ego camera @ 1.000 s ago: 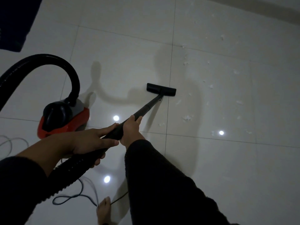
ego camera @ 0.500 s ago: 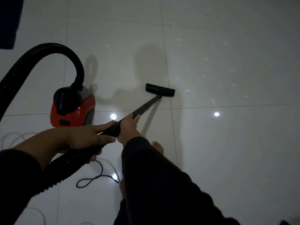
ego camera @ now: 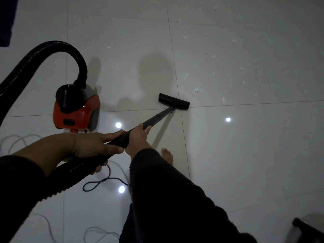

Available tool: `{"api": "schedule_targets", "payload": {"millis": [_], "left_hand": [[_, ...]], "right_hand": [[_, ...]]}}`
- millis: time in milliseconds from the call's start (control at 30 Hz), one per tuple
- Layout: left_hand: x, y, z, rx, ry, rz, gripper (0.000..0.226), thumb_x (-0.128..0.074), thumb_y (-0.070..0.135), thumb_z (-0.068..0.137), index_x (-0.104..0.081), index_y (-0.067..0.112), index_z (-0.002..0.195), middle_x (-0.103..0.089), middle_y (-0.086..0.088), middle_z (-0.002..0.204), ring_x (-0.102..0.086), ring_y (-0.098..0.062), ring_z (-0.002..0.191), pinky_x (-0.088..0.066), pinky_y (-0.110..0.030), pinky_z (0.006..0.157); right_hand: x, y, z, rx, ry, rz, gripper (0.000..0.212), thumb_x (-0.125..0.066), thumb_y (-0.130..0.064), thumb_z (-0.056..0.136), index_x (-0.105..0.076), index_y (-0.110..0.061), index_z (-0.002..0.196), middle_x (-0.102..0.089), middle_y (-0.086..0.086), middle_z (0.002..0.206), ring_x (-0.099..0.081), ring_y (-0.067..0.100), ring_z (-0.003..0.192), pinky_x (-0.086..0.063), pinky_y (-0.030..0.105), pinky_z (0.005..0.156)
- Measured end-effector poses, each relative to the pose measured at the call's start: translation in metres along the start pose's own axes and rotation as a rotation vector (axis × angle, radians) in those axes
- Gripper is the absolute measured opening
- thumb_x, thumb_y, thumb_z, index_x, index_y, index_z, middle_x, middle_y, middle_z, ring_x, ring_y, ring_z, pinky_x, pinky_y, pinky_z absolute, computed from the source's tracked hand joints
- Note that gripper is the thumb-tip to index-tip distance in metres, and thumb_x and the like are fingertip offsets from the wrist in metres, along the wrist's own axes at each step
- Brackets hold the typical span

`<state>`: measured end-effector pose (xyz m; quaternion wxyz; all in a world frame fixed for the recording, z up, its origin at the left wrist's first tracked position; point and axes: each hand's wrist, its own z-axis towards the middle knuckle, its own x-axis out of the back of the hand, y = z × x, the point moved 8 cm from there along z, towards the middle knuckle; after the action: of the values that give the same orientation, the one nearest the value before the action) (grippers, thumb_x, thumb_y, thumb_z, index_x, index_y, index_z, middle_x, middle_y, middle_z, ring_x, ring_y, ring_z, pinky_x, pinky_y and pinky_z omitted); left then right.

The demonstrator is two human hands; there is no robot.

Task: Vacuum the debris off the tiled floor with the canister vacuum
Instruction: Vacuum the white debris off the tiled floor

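A red and black canister vacuum (ego camera: 75, 111) stands on the pale tiled floor (ego camera: 245, 155) at the left, its ribbed black hose (ego camera: 52, 48) arching up and back toward me. My left hand (ego camera: 93, 146) grips the hose handle. My right hand (ego camera: 138, 137) grips the black wand (ego camera: 157, 118) just ahead of it. The flat black floor head (ego camera: 174, 101) lies on the tiles at a grout line. Small white debris scraps (ego camera: 197, 89) are scattered beyond and to the right of the head.
A black power cord (ego camera: 98, 183) loops on the floor near my bare foot (ego camera: 167, 156). Pale cable (ego camera: 15, 141) lies at the left edge. A dark object (ego camera: 306, 228) sits at the bottom right corner, a dark cloth (ego camera: 7, 20) at the top left.
The floor head has been drawn back toward me, away from the debris patch, over the second. The canister and the view shifted, and my bare foot has come into sight.
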<state>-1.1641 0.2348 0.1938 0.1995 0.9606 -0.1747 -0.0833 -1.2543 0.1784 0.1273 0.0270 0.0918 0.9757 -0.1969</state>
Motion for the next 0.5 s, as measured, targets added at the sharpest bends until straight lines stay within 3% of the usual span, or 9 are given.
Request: {"api": "schedule_targets", "payload": {"millis": [133, 333, 400, 500], "left_hand": [[-0.022, 0.011, 0.007, -0.015, -0.005, 0.010, 0.072, -0.056, 0.030, 0.092, -0.012, 0.051, 0.145, -0.054, -0.014, 0.069, -0.057, -0.017, 0.046, -0.049, -0.026, 0.045], [-0.058, 0.029, 0.033, -0.006, -0.045, 0.020, 0.074, -0.056, 0.028, 0.093, -0.009, 0.048, 0.147, -0.053, -0.013, 0.068, -0.055, -0.015, 0.044, -0.048, -0.024, 0.044], [-0.072, 0.035, 0.042, -0.006, -0.064, 0.032, 0.075, -0.057, 0.029, 0.093, -0.009, 0.047, 0.147, -0.055, -0.012, 0.068, -0.056, -0.016, 0.046, -0.050, -0.025, 0.046], [-0.089, 0.048, 0.058, -0.021, -0.065, 0.042, 0.075, -0.056, 0.030, 0.093, -0.008, 0.047, 0.147, -0.055, -0.012, 0.067, -0.058, -0.016, 0.046, -0.050, -0.025, 0.046]], "right_hand": [[0.026, 0.005, -0.005, -0.128, 0.115, -0.030, 0.051, -0.030, -0.041, 0.101, -0.005, -0.058, 0.142, -0.041, 0.002, 0.142, -0.056, 0.025, 0.113, -0.046, 0.045, 0.099], [0.075, -0.003, 0.018, -0.107, 0.143, -0.039, 0.051, -0.029, -0.042, 0.101, -0.004, -0.057, 0.142, -0.041, 0.001, 0.142, -0.058, 0.020, 0.091, -0.048, 0.046, 0.097], [0.091, -0.007, 0.024, -0.112, 0.138, -0.035, 0.051, -0.029, -0.041, 0.101, -0.003, -0.056, 0.143, -0.040, 0.002, 0.142, -0.057, 0.022, 0.096, -0.047, 0.047, 0.097], [0.111, -0.022, 0.039, -0.053, 0.093, -0.054, 0.051, -0.026, -0.032, 0.103, -0.006, -0.044, 0.147, -0.033, 0.007, 0.150, -0.052, 0.034, 0.120, -0.046, 0.048, 0.098]]}}
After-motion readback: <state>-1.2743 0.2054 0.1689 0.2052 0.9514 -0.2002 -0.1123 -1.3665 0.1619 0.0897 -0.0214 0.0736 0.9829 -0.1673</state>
